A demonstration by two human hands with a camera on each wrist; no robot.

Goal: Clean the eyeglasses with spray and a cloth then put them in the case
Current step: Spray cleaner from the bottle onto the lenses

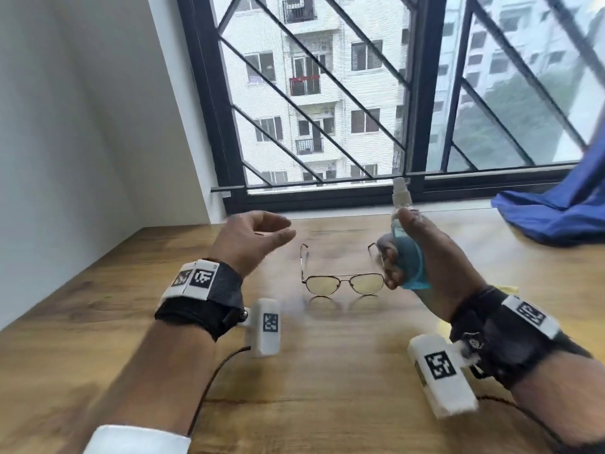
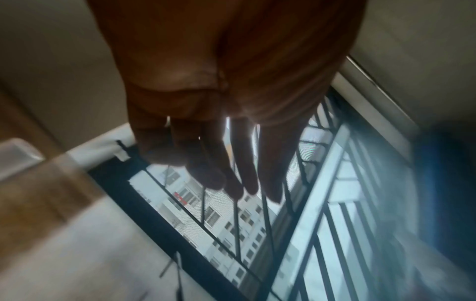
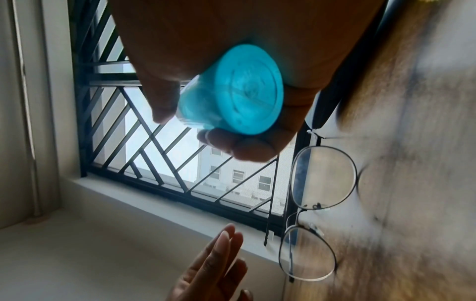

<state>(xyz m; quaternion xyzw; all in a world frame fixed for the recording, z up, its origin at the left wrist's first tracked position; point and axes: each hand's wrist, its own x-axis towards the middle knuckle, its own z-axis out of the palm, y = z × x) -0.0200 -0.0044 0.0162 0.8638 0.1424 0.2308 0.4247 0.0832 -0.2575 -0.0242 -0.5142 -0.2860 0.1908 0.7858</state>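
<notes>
The task looks to be at its start. The eyeglasses [image 1: 342,276] stand on the wooden table [image 1: 327,371], temples unfolded and lenses facing the person, and no hand is on them. Whether any spray has reached the lenses cannot be told. Wiping and casing are still to do. No case shows in any view; a scrap of yellow [image 1: 509,290] peeks out behind the right wrist and may be the cloth, though that is uncertain.

The right hand [image 1: 422,257] is raised just to the right of the eyeglasses, fingers and thumb wrapped around a blue spray bottle [image 1: 407,253] held upright with its white nozzle on top. In the right wrist view the bottle's round base faces the camera, clasped between the fingers [image 3: 247,146] and the palm.

The left hand [image 1: 252,240] hovers to the left of the eyeglasses, above the table, empty, fingers loosely extended and slightly curved, pointing toward the frames.

A blue fabric [image 1: 550,211] lies far to the right of the eyeglasses, by the window [image 1: 327,93].
</notes>
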